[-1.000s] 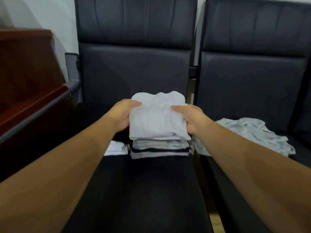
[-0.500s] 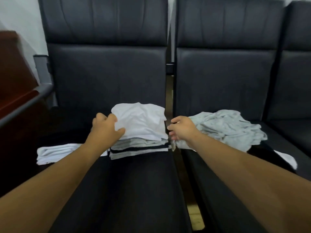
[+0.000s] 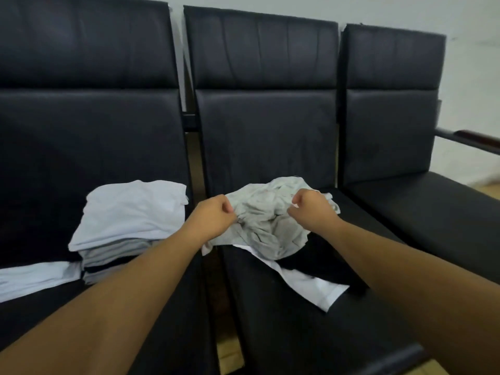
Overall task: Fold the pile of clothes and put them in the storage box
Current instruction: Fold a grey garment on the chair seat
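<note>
A folded stack [image 3: 130, 220] is already laid on the left chair [image 3: 89, 147], while a crumpled grey garment [image 3: 270, 223] on the middle chair [image 3: 267, 142] is gripped by both closed hands, left [image 3: 215, 219] and right [image 3: 311, 212], with more clothes [image 3: 311, 288] left unfolded beneath and no box seen.

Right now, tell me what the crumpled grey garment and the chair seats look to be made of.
Grey garment: soft, matte knit fabric, probably cotton jersey; it bunches into fine wrinkles where both hands pinch it.
Chair seats: black leather or faux leather, which one unclear; smooth, faintly sheened surface with stitched panel seams on the backrests.
</note>
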Demonstrator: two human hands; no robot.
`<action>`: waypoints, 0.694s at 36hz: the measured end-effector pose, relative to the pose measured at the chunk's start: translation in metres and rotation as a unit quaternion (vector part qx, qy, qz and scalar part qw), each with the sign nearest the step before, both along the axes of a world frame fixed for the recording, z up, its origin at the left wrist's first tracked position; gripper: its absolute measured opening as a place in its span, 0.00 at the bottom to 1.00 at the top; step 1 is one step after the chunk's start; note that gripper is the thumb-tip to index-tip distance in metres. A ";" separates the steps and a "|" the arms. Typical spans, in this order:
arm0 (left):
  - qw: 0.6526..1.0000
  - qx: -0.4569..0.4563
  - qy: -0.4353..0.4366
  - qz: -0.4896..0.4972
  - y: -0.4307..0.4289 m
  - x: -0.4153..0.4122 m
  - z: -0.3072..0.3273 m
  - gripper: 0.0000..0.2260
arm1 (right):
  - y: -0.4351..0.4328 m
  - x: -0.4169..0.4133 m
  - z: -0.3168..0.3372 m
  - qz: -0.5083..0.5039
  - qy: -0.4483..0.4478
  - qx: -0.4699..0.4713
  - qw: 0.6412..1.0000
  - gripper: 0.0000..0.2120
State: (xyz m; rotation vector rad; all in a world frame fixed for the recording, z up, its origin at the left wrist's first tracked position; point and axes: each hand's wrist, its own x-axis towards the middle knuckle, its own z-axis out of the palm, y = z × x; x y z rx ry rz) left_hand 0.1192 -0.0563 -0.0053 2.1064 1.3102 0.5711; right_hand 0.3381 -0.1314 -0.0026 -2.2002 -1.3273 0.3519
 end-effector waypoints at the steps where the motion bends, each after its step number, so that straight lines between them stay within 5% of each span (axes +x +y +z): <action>1: 1.000 -0.001 0.010 -0.003 0.006 0.011 -0.006 0.06 | 0.004 0.004 -0.003 0.007 -0.003 0.001 1.000 0.15; 7: 0.997 0.018 0.078 -0.013 0.050 0.047 -0.046 0.22 | 0.049 0.008 -0.024 0.092 -0.014 0.009 0.996 0.28; 11: 0.990 0.028 0.133 -0.031 0.069 0.057 -0.075 0.13 | 0.072 0.008 -0.044 0.112 -0.045 -0.060 0.991 0.26; 13: 0.993 0.072 0.094 -0.014 0.073 0.059 -0.080 0.07 | 0.075 0.009 -0.052 0.111 -0.063 -0.059 0.990 0.17; 16: 0.996 0.086 0.029 0.025 0.074 0.056 -0.079 0.11 | 0.077 0.013 -0.059 0.097 -0.038 0.003 0.995 0.03; 25: 0.981 0.061 -0.183 0.003 0.038 0.053 0.014 0.06 | 0.053 0.013 0.006 0.015 0.162 0.258 0.952 0.06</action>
